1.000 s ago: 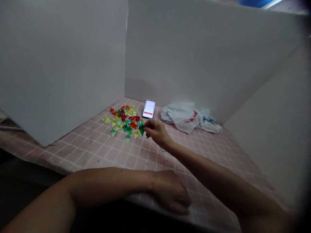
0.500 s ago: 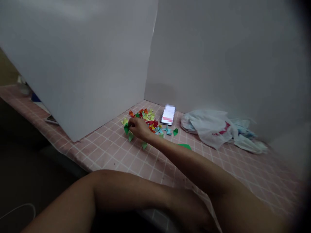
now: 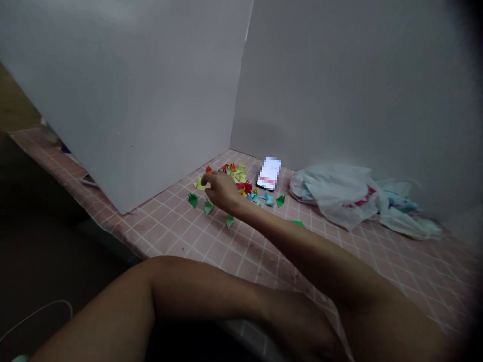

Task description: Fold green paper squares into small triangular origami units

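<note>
My right hand [image 3: 223, 192] is stretched over a cluster of small folded-paper origami pieces that look like cranes. Its thumb and forefinger are apart, beside a yellow paper crane [image 3: 199, 184], and nothing shows between them. A dark green crane [image 3: 192, 200] stands left of the hand, with lighter green ones [image 3: 209, 206] close by. Red [image 3: 247, 187], orange [image 3: 233, 167] and light blue cranes [image 3: 267, 198] sit behind and to the right, some partly covered by the hand. My left hand [image 3: 305, 324] rests low at the table's near side, crossed under my right arm; its fingers are hidden.
White panels [image 3: 169, 100] stand along the left and back of the pink tiled-pattern tabletop [image 3: 169, 231]. A phone with a lit screen [image 3: 269, 173] leans at the back. A white plastic bag [image 3: 335, 191] lies right. Green paper [image 3: 297, 223] shows behind my right forearm.
My right hand has moved off the dark green crane, which now stands by itself on the table. The fingers have opened and shifted back toward the yellow crane. The view has turned slightly left.
</note>
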`<action>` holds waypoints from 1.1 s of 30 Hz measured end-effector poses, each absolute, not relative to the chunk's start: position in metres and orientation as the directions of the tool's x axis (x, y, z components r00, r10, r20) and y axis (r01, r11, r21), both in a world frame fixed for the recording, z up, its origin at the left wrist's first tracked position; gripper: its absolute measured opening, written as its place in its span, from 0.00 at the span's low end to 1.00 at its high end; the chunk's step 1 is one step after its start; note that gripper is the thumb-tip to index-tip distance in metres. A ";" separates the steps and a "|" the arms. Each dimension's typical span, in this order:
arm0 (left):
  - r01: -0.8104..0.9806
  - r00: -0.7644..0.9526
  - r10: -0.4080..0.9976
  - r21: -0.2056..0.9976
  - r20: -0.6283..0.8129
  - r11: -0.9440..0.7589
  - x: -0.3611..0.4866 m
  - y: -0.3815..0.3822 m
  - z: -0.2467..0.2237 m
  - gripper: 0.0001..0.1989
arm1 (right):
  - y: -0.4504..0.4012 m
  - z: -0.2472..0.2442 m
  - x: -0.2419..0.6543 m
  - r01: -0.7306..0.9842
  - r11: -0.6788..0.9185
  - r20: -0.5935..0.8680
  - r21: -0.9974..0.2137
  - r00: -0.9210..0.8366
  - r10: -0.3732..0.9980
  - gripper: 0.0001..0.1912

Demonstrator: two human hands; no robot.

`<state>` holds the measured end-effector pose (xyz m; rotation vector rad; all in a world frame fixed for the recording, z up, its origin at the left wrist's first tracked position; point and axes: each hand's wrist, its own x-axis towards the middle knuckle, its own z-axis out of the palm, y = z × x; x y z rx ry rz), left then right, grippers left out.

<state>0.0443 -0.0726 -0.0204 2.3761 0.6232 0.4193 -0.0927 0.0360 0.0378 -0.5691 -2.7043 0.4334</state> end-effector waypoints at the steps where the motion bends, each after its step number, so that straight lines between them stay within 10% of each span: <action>1: 0.197 0.922 0.367 0.670 0.120 -0.715 0.045 -0.069 -0.021 0.08 | 0.037 0.046 -0.074 0.281 0.897 0.357 -0.340 -0.844 0.400 0.14; 9: 0.132 0.928 0.317 0.620 0.198 -0.773 0.044 -0.072 -0.030 0.12 | 0.053 0.018 0.121 0.437 0.861 0.417 -0.260 -0.754 0.508 0.08; 18: 0.211 0.901 0.363 0.493 0.236 -0.844 0.043 -0.077 -0.028 0.08 | 0.047 -0.050 0.198 0.578 0.761 0.314 -0.295 -0.693 0.649 0.24; 26: 0.222 0.905 0.411 0.698 0.113 -0.681 0.042 -0.067 -0.010 0.04 | 0.042 -0.045 0.203 0.528 0.802 0.376 -0.280 -0.708 0.597 0.16; 33: 0.709 0.443 0.826 0.427 0.349 -0.561 0.006 -0.014 0.000 0.06 | 0.044 -0.041 0.205 0.502 0.806 0.396 -0.312 -0.703 0.591 0.10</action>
